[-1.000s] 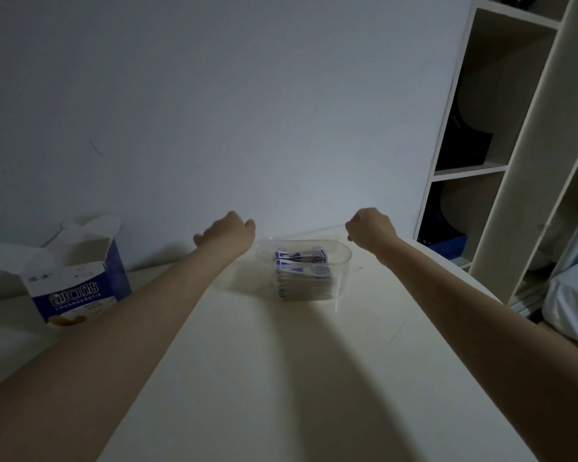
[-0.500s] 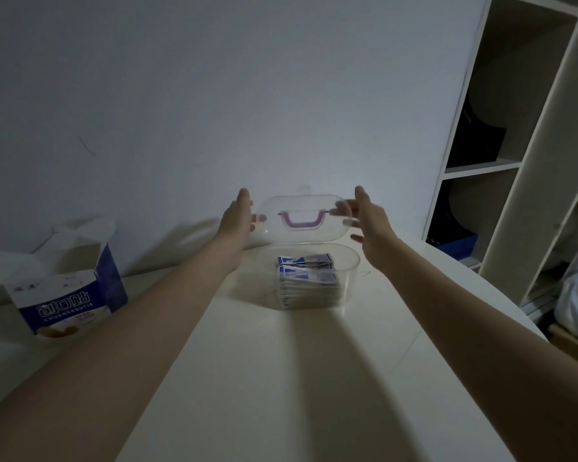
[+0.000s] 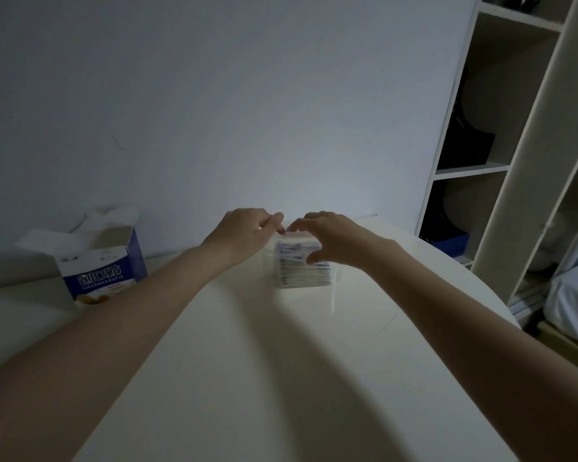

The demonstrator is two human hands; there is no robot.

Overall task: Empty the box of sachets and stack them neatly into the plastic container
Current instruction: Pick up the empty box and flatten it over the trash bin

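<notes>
Both the left hand (image 3: 244, 233) and right hand (image 3: 327, 236) curl fingers over the plastic container (image 3: 302, 266), apparently pressing its top, sachets (image 3: 301, 271) stacked beneath them, the box (image 3: 104, 261) apparently emptied, well left.

Clear plastic container (image 3: 335, 278) holds stacked blue-white sachets (image 3: 299, 271); opened box (image 3: 102, 266) stands left.

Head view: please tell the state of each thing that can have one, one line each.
Plastic container: upright on the table, full of sachets; lid not discernible.
Sachets: stacked inside the container.
Box: flaps open, standing left.
Left hand: fingers curled at the container's top.
Right hand: fingers curled over the container's top.
</notes>
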